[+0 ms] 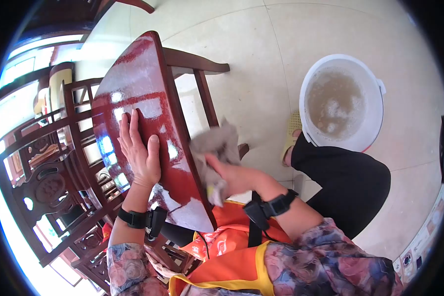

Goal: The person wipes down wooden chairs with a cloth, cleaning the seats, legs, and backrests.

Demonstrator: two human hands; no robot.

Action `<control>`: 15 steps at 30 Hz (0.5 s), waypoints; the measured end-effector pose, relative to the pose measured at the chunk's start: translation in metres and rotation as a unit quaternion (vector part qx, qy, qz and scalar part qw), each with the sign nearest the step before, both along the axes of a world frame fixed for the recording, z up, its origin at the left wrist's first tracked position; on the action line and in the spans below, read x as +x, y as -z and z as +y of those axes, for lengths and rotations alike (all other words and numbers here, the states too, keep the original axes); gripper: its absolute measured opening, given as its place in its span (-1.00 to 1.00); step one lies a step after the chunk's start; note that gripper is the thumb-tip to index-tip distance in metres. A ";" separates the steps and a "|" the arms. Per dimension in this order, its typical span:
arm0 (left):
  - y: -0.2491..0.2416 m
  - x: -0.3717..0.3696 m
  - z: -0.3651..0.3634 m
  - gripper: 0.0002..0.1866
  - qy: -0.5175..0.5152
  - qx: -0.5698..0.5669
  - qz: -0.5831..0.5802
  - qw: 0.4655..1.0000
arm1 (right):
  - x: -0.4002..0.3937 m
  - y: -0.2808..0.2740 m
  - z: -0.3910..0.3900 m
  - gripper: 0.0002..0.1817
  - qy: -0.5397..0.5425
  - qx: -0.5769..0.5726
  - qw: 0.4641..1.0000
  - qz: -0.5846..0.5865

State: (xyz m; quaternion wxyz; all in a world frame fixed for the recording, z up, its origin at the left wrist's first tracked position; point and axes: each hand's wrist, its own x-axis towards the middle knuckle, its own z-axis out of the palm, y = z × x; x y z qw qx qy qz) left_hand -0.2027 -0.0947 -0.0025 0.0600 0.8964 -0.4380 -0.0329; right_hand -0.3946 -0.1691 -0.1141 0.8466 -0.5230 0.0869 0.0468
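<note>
My left hand (140, 153) lies with its fingers stretched out on the glossy red-brown seat of a wooden chair (133, 64). Wet-looking patches and bright reflections cover that seat. In my right hand (234, 178) is a grey-beige cloth (217, 143), bunched up and partly blurred, held against the front edge of the seat. The fingers under the cloth are partly hidden. Black bands with small devices sit on both of my wrists.
A white bucket (307, 93) of cloudy, foamy water stands on the pale tiled floor (241, 37) to the right, close to my yellow slipper (292, 129) and bent knee. Dark carved wooden chairs (49, 185) crowd the left side.
</note>
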 end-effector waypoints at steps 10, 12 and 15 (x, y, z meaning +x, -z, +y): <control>-0.001 -0.001 -0.005 -0.28 0.001 -0.005 -0.002 1.000 | 0.083 0.040 -0.036 -0.61 0.361 -0.155 0.919 0.024; -0.003 -0.002 -0.002 -0.27 0.011 -0.005 0.007 1.000 | 0.139 0.028 -0.082 -0.59 0.514 -0.290 0.802 -0.090; -0.006 -0.002 0.000 -0.26 0.007 0.008 0.011 1.000 | 0.189 0.053 -0.120 -0.56 0.535 -0.417 0.735 -0.016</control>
